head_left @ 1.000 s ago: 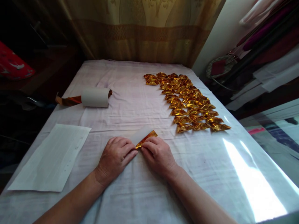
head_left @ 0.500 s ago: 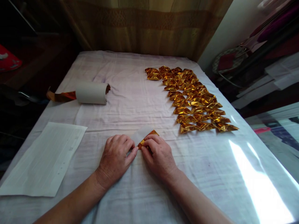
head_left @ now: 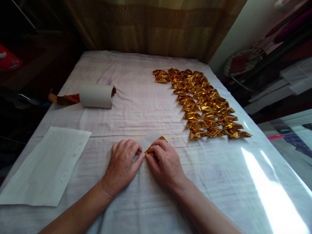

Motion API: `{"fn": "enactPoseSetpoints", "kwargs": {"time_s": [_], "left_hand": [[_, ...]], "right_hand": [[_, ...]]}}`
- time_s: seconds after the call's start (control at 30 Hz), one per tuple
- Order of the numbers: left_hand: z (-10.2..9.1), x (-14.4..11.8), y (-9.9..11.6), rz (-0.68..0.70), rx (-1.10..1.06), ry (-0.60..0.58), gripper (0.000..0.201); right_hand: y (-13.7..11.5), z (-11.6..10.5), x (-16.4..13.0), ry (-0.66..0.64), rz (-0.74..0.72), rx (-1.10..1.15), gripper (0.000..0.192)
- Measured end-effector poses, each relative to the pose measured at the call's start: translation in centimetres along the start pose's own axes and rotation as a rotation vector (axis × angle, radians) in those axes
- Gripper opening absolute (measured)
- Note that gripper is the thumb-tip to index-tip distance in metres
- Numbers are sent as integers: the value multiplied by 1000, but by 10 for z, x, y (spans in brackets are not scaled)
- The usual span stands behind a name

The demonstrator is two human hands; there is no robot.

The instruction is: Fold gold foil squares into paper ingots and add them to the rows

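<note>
From where I watch, through the head camera, the piece of paper (head_left: pixel 150 137) lies by the middle of the table's near edge, set in a little from it, between the two hands. It is small and two-faced: a pale, matt, almost see-through flap slants away toward the far edge, and beside it a shiny gold part, turned to the right, is half hidden under the fingers. My right hand (head_left: pixel 167 162) has its thumb and fingertips clamped on the gold part. My left hand (head_left: pixel 123 159) is curled, its thumb tip right at the paper's near corner; whether it grips there I cannot tell. The table is covered with a pale, creased cloth (head_left: pixel 131 110) with faint checks, and a bright patch of sunlight (head_left: pixel 270 191) falls along its right edge. Slanting rows of folded gold pieces (head_left: pixel 208 106) fill the far right part. Near the left edge lies a white roll (head_left: pixel 96 96) with a gold strip (head_left: pixel 65 99) trailing past that edge, and a printed sheet (head_left: pixel 46 167) covers the near left corner. Beyond the far edge hangs a brownish-gold curtain (head_left: pixel 151 35); clothes (head_left: pixel 296 76) hang to the right, and the left side is dark.
</note>
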State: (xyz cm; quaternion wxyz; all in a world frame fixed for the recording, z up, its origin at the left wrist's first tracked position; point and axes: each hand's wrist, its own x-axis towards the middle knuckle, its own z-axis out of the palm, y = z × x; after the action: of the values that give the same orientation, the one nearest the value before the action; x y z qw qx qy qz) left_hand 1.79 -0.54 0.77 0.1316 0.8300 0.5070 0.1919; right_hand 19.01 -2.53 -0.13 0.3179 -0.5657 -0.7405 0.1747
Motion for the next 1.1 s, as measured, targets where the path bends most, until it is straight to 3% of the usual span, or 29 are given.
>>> {"fn": "enactPoseSetpoints", "kwargs": {"time_s": [0.13,0.43,0.67,0.77,1.1], "left_hand": [[0,0,0,-8,-15,-8,9],[-1,-1,0,-12,-36,-17,5],[-1,2,3,-8,30,12,2],[0,6,7,-11,79,21,17],[3,7,8,-23,86,-12,16]], "right_hand": [[-4,0,3,-41,44,-24,8],[9,-8,4,-103,67,193,15],[11,-10,6,-104,87,217,16],[10,-10,7,-101,89,224,15],[21,-18,11,-202,-18,274,20]]}}
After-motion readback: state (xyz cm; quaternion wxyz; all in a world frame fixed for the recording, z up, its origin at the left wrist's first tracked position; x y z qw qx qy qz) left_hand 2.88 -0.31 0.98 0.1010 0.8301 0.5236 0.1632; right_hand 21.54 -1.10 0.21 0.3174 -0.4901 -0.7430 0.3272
